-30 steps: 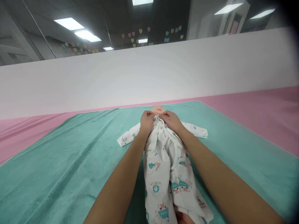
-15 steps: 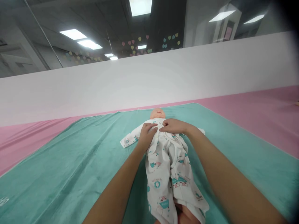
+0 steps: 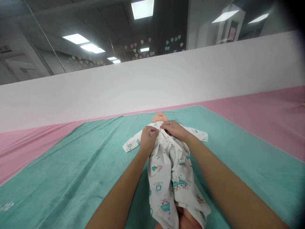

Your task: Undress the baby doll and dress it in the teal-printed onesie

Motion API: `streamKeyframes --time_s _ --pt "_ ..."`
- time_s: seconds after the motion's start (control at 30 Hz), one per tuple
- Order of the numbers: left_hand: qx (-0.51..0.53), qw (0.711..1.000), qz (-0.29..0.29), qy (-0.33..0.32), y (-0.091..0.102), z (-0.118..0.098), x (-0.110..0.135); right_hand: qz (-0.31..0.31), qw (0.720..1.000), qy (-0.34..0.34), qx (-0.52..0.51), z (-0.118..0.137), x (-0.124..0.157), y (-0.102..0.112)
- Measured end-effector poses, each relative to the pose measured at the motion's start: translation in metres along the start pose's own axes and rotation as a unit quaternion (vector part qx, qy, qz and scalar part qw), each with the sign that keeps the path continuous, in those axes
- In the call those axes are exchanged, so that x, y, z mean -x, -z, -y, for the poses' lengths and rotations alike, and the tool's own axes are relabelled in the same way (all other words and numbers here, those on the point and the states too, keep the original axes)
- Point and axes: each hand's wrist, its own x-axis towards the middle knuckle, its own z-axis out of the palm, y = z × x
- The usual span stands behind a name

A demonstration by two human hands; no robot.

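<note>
A baby doll (image 3: 159,116) lies on its back, head away from me, dressed in a white printed baby romper (image 3: 160,171). The romper's sleeves stretch out to both sides, and the doll's feet show at the leg openings. At the chest, my left hand (image 3: 149,137) pinches the front edge of the romper between thumb and fingers. Close beside it, my right hand (image 3: 175,129) has its fingers closed on the other side of the front opening. The front flaps below my hands lie loose and folded. Any fastener between my fingertips is too small to make out.
Beneath the doll spreads a teal blanket (image 3: 83,178) with a few creases, over a pink mat (image 3: 257,117). A low white wall (image 3: 147,82) stands behind, topped by a glass panel (image 3: 95,19) with heart stickers and reflected ceiling lights.
Both hands have shifted slightly left along the chest opening, the right also a little upward. More of the right-hand sleeve shows now. My view has moved a little.
</note>
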Motion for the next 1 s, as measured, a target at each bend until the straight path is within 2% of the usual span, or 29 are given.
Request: streamKeyframes --time_s 0.13,0.23,0.33,0.5,0.73,1.0 --pt "0.092 0.992 0.004 0.088 0.0004 -0.0047 -0.0018 0.021 0.999 0.005 0.038 -0.0005 -0.0015 0.0008" --pt "0.129 0.984 0.010 0.120 -0.0004 -0.0050 -0.0026 0.032 0.998 -0.006 0.055 -0.0009 -0.0019 0.0028" --pt "0.116 0.985 0.022 0.123 -0.0012 -0.0047 -0.0025 0.037 0.998 -0.009 0.060 -0.0005 -0.0015 0.0031" --pt "0.072 0.993 0.038 0.081 -0.0028 -0.0041 -0.0026 0.045 0.998 -0.018 0.036 0.0005 -0.0011 0.0013" --pt "0.133 0.985 0.007 0.107 -0.0051 -0.0013 -0.0022 0.029 0.999 -0.017 0.037 -0.0017 -0.0027 0.0005" --pt "0.119 0.987 0.034 0.103 -0.0002 -0.0067 0.0000 0.035 0.999 -0.023 0.031 -0.0061 -0.0041 0.0014"
